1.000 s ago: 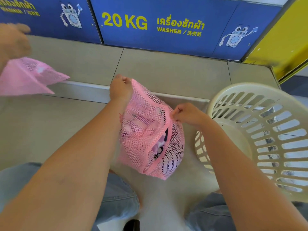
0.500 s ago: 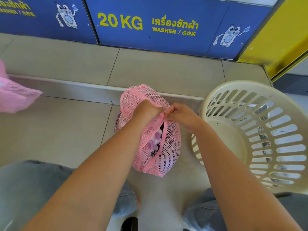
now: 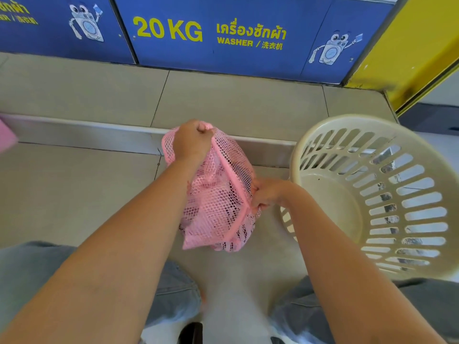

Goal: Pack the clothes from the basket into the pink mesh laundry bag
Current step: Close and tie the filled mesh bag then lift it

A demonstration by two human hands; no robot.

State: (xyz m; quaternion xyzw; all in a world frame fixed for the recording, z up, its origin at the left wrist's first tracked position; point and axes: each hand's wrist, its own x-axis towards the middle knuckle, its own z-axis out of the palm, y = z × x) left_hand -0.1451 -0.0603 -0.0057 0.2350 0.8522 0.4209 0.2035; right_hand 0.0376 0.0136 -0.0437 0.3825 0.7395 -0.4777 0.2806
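Observation:
A pink mesh laundry bag (image 3: 218, 209) bulges with clothes, pink and dark fabric showing through the net. It hangs just above the tiled floor between my knees. My left hand (image 3: 191, 141) grips its top far corner. My right hand (image 3: 267, 194) pinches the pink zipper seam partway down the bag's right side; the seam above it looks closed. To the right stands the cream plastic basket (image 3: 323, 135), tilted toward me, with nothing visible inside it.
Blue washer panels (image 3: 223, 33) marked 20 KG line the back above a tiled step (image 3: 236, 100) with a metal edge. A yellow panel (image 3: 409, 45) stands at the right. A bit of another pink bag (image 3: 6, 137) shows at the left edge.
My left hand rose from the middle of the zipper to the bag's top corner. My right hand slid down the seam, and the gap that showed the clothes has closed.

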